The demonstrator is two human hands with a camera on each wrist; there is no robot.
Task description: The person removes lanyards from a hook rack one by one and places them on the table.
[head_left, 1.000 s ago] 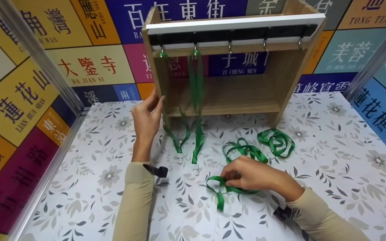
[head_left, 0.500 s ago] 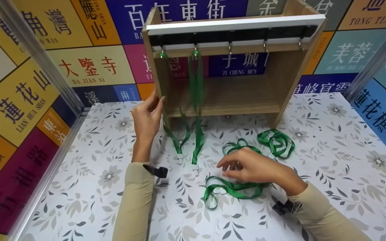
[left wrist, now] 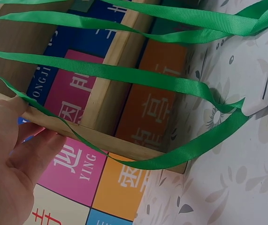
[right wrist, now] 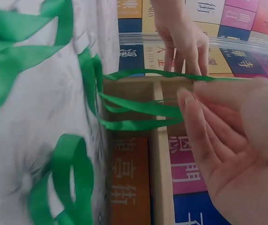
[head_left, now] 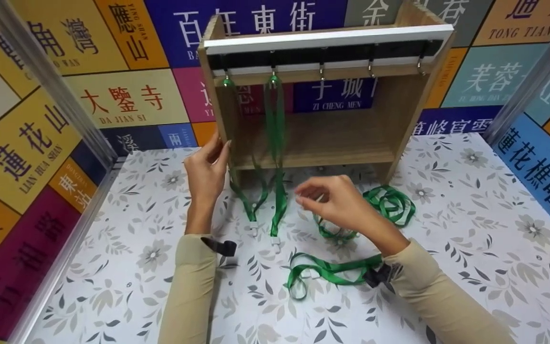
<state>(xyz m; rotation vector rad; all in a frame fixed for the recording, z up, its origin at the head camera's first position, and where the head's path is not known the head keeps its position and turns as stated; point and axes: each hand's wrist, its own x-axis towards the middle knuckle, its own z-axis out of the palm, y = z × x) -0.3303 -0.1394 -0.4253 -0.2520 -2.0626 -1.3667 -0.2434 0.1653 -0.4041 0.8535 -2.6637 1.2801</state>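
Note:
A wooden rack [head_left: 332,155] with a row of metal hooks stands at the back. Green lanyards hang from its two leftmost hooks; one lanyard [head_left: 279,129] drops straight down, the other lanyard [head_left: 240,195] lies nearer the left side. Their white clips reach the tabletop. My left hand [head_left: 204,174] pinches the rack's left side panel [left wrist: 119,144] between thumb and fingers. Above the table, my right hand [head_left: 337,200] hovers with loosely bent fingers, just right of the hanging lanyards, holding nothing. Beneath its forearm lies a loose lanyard [head_left: 322,263].
A coiled lanyard [head_left: 411,210] lies at the rack's right foot. Another lanyard [head_left: 327,232] is partly hidden under my right hand. The table [head_left: 136,296] has a leaf-patterned cover. Behind the rack rises a wall [head_left: 132,95] of coloured sign panels.
My right hand has let go of the nearest loose lanyard, which lies spread out, and has moved up and away toward the hanging lanyards. My left hand stays on the rack.

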